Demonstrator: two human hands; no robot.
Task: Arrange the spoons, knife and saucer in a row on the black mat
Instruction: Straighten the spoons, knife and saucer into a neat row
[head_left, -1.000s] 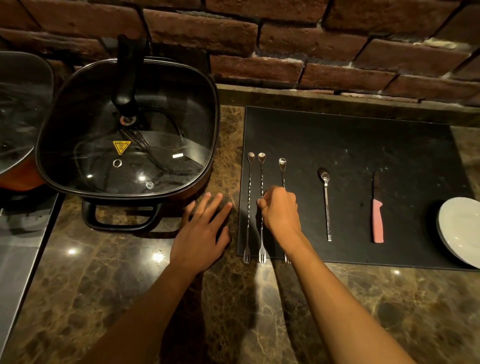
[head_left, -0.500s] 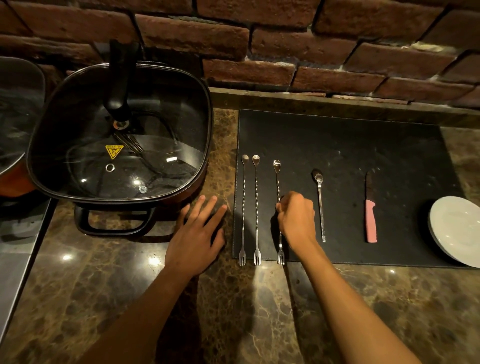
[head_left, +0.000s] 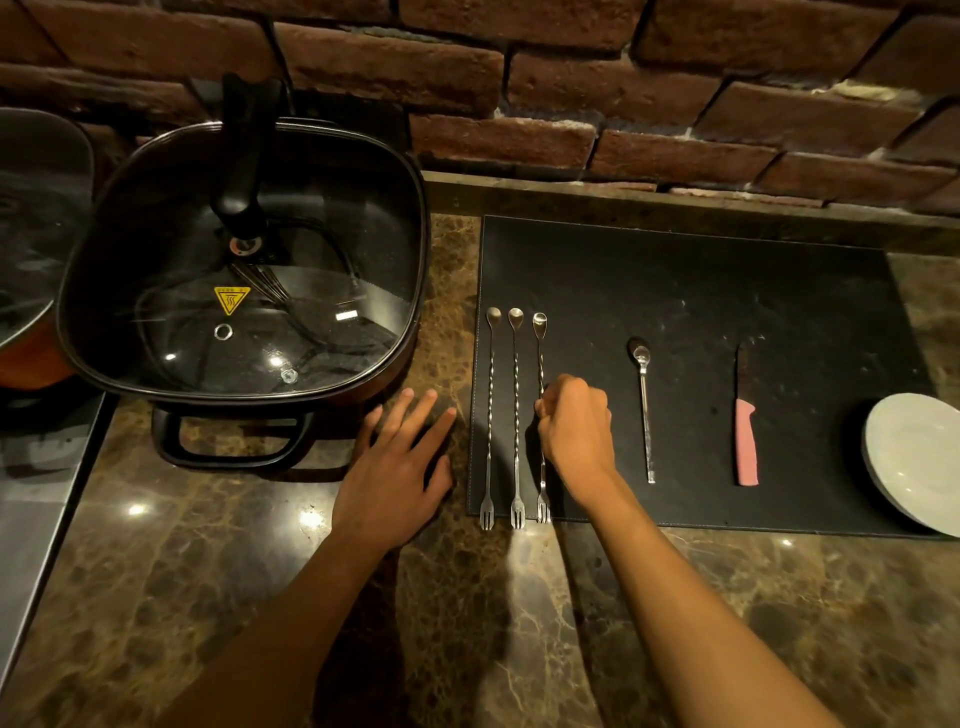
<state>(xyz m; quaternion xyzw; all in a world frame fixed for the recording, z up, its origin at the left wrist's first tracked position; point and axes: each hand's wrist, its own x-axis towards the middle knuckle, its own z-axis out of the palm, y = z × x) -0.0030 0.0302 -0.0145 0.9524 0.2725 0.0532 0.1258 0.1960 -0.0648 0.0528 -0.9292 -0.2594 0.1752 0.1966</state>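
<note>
Head | third spoon (head_left: 540, 358): twisted steel stem, forked end | right hand (head_left: 575, 426) pinching

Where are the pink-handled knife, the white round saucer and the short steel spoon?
pink-handled knife (head_left: 746, 449): head view, on its handle.
white round saucer (head_left: 917, 460): head view, on its bare middle.
short steel spoon (head_left: 645, 415): head view, on its stem.

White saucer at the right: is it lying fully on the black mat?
No. The white saucer overhangs the right edge of the black mat, part of it over the brown marble counter.
</note>
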